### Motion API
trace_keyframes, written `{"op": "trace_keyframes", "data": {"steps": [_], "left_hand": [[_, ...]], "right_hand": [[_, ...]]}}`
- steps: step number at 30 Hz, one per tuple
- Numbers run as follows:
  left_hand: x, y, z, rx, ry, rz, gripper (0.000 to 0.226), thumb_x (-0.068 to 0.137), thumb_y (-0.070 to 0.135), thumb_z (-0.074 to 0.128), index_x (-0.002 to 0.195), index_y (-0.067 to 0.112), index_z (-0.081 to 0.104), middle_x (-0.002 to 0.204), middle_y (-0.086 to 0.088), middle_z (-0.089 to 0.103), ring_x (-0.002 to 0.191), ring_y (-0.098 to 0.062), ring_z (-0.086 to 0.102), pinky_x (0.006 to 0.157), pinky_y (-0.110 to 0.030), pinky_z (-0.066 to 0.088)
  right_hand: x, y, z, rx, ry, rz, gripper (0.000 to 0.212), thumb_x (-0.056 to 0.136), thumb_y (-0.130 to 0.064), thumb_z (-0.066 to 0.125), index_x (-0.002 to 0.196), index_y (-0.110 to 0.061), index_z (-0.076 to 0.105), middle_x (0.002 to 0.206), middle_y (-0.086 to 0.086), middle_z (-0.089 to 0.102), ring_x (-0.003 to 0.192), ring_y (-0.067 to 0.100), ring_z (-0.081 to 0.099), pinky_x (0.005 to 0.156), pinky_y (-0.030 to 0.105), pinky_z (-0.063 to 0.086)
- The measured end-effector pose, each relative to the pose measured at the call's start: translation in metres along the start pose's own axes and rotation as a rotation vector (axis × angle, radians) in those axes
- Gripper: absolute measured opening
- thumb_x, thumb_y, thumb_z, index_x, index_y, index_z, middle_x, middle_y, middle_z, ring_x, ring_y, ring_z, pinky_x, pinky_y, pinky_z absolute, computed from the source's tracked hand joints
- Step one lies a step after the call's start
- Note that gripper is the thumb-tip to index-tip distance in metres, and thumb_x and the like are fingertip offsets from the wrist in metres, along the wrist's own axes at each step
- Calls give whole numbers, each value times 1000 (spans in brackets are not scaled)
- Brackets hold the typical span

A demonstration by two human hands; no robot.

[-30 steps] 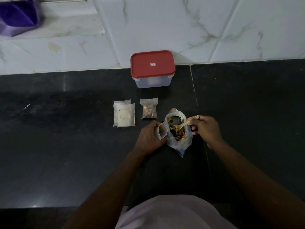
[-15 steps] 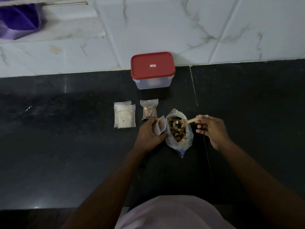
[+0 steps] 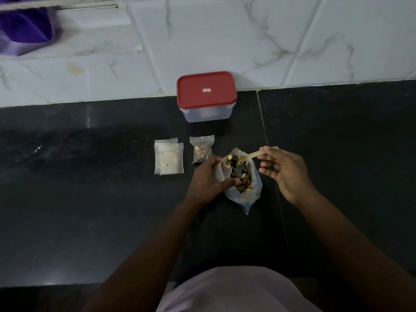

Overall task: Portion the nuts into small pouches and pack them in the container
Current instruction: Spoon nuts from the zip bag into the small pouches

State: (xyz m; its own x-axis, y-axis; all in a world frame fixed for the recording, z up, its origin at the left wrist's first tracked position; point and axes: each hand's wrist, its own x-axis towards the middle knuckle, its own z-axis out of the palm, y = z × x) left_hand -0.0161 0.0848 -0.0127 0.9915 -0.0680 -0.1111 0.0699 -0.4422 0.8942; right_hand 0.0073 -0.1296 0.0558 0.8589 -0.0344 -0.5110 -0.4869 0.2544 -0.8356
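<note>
My left hand (image 3: 208, 176) grips a small clear pouch (image 3: 218, 172) with its mouth held open, right beside the big plastic bag of mixed nuts (image 3: 244, 184) on the black counter. My right hand (image 3: 286, 171) pinches the handle of a wooden spoon (image 3: 252, 155). The spoon's bowl carries several nuts (image 3: 234, 161) and hangs at the pouch's mouth. A filled small pouch of nuts (image 3: 201, 149) lies behind my left hand. The clear container with a red lid (image 3: 206, 92) stands shut by the wall.
A small stack of empty clear pouches (image 3: 168, 159) lies left of the filled one. The black counter (image 3: 90, 199) meets a white tiled wall (image 3: 292, 41) behind. A purple cloth (image 3: 24, 30) hangs at the top left.
My right hand lifted the spoon out of the big bag with nuts on it and brought it left to the mouth of the small pouch. My left hand kept holding the pouch.
</note>
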Motion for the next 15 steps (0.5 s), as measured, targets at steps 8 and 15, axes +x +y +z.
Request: {"op": "trace_keyframes", "data": {"steps": [8,15], "left_hand": [[-1,2,2,-12,15,16,47,74,35,90,110,22,62,106,12,66,98,0,63,83,-16,53],[-1,2,3,-65,28,44,43,76,26,89,109,14,65,107,6,71,101,-5,66,86,-14,50]], "right_hand": [[-7,19,8,-362,-40,-238,16,95,-19,71,109,-18,78,87,-1,77,80,13,71,74,34,62],[-15,23,2,-875,-315,-751,28,87,-13,79,113,-24,78,110,-13,73,105,2,67,88,23,55]]}}
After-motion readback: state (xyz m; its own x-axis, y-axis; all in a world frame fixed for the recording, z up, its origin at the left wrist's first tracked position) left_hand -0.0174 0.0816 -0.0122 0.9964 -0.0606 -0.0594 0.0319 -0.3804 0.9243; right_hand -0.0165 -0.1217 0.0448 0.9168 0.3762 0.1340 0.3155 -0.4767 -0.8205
